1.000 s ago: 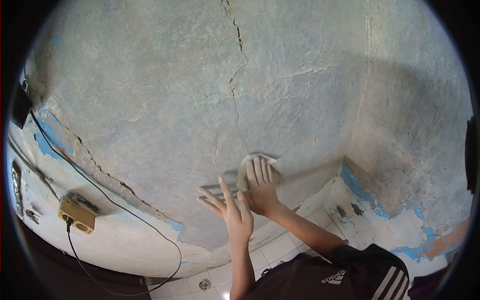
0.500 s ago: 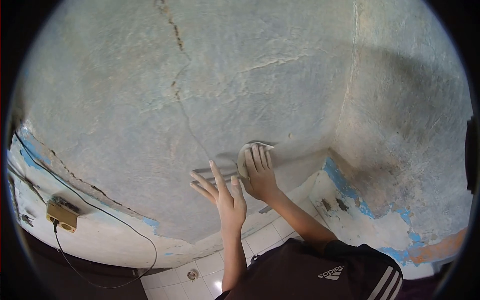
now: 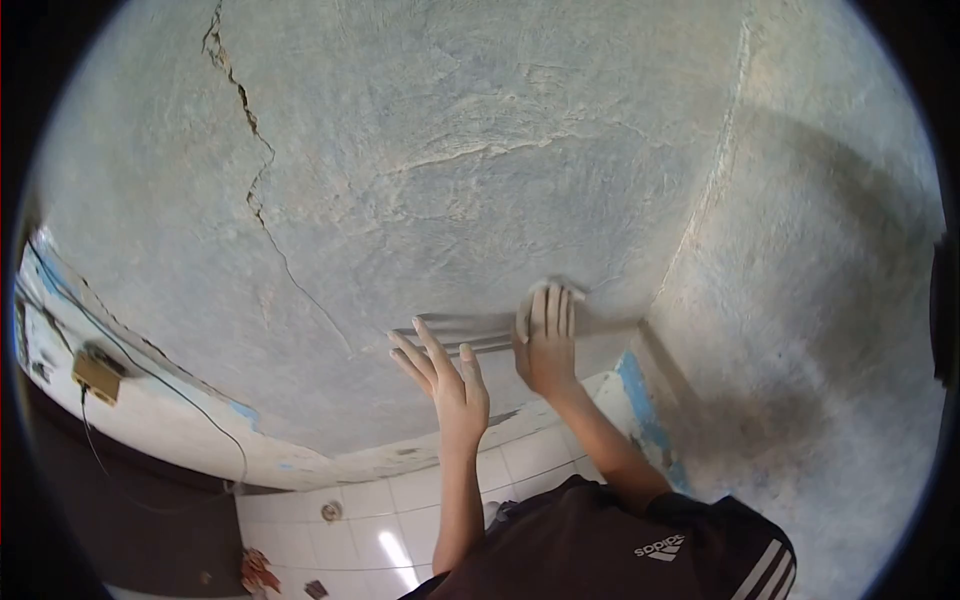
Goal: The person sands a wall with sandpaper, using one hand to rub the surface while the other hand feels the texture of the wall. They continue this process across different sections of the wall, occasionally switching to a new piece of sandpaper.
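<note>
My right hand presses a pale, thin piece like sandpaper against the rough grey wall. Its fingers lie together over the piece, covering most of it, and only the edges show beside the thumb and fingertips. To its left, my left hand is raised with spread fingers and nothing in it. Those fingertips are close to the wall, where their shadows fall. Pale dust coats the fingers of both hands.
A jagged crack runs down the wall at left. The wall corner stands at right, with peeling blue paint below. A yellowish socket box and a cable are at lower left. White tiles cover the floor.
The view has shifted, so the crack and socket box sit further left. My right hand, with the thin piece, has moved right along the wall, away from my left hand, which stays spread.
</note>
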A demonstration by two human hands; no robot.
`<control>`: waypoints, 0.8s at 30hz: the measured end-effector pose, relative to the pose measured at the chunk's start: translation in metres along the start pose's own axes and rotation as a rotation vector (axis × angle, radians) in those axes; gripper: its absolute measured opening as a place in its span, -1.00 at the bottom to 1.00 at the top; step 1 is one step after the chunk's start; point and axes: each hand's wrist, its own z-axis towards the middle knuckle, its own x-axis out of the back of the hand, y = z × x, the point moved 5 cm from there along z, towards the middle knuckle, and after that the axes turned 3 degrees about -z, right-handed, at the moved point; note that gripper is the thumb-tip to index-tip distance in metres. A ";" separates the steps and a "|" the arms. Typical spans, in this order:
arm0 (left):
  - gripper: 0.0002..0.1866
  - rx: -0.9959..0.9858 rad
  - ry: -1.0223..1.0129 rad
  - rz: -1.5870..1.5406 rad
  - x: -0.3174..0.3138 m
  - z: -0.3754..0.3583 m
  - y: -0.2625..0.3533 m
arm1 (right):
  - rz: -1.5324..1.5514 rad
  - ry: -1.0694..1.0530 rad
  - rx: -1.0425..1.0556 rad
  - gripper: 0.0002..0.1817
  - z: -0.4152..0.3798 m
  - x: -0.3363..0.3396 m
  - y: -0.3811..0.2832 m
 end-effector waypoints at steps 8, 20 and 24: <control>-0.21 0.095 0.062 0.232 -0.041 -0.018 -0.008 | 0.037 0.056 0.062 -0.25 0.090 0.056 0.041; -0.22 0.086 0.097 0.244 -0.031 -0.019 -0.012 | 0.050 0.032 0.094 -0.20 0.052 0.028 0.032; -0.23 0.039 0.139 0.178 -0.008 -0.016 -0.017 | 0.107 0.166 0.070 -0.22 0.103 0.053 0.025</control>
